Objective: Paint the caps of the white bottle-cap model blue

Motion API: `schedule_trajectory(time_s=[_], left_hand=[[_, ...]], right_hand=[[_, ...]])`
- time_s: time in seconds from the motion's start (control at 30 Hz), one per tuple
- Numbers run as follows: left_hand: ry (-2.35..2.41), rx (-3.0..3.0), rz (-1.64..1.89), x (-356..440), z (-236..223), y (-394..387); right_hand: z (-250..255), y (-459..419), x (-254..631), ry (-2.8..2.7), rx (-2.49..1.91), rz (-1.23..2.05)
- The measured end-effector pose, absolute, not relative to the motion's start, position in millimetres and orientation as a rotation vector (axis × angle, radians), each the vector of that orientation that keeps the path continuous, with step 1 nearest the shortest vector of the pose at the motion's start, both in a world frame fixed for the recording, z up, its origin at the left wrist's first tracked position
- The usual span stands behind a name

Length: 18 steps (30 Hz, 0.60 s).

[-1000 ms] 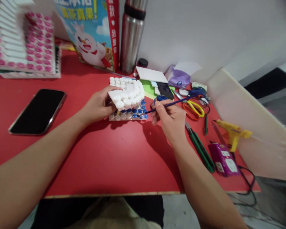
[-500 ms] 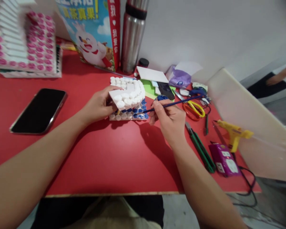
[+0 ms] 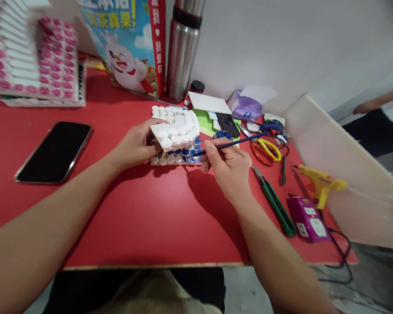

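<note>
My left hand (image 3: 139, 146) grips the left side of a small white craft model (image 3: 180, 131) covered in rolled rosettes. Several rosettes on its lower right are blue; the ones on top are white. In my right hand (image 3: 227, 168), pinched between thumb and fingers, is a thin dark blue paintbrush (image 3: 239, 141). The brush tip meets the lower rosettes at the model's front, where blue and white ones adjoin. Just behind my right hand sits a small round pot of blue paint (image 3: 223, 134), partly hidden by the fingers.
A black phone (image 3: 55, 150) lies at left, near a pink-and-white rosette model (image 3: 57, 65). Behind stand a printed bag (image 3: 127, 48) and a steel bottle (image 3: 183, 52). To the right are scissors (image 3: 267, 151), a green cutter (image 3: 275, 203), a yellow glue gun (image 3: 321, 183) and a purple box (image 3: 308, 218).
My right hand has shifted slightly left and down with the paintbrush, its tip now a little further left along the lower rosettes. My left hand and the model stay nearly in place.
</note>
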<state>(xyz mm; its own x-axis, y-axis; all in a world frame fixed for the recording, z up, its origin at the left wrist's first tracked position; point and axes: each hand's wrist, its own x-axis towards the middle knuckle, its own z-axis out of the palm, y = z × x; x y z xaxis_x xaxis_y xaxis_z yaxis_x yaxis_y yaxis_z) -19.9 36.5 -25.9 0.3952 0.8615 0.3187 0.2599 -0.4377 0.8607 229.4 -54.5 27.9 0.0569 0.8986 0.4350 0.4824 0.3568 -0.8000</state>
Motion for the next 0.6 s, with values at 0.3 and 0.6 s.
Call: schedule_trajectory(time_s=[0.3, 0.6], left_hand=[[0.947, 1.889, 1.043, -20.6, -27.2, 36.6], [0.948, 1.918, 1.06, -21.1, -31.4, 38.8]], right_hand=[[32.4, -55.6, 228.2, -1.544, -1.256, 0.536], [34.3, -54.4, 226.8, -1.426, -1.252, 0.638]])
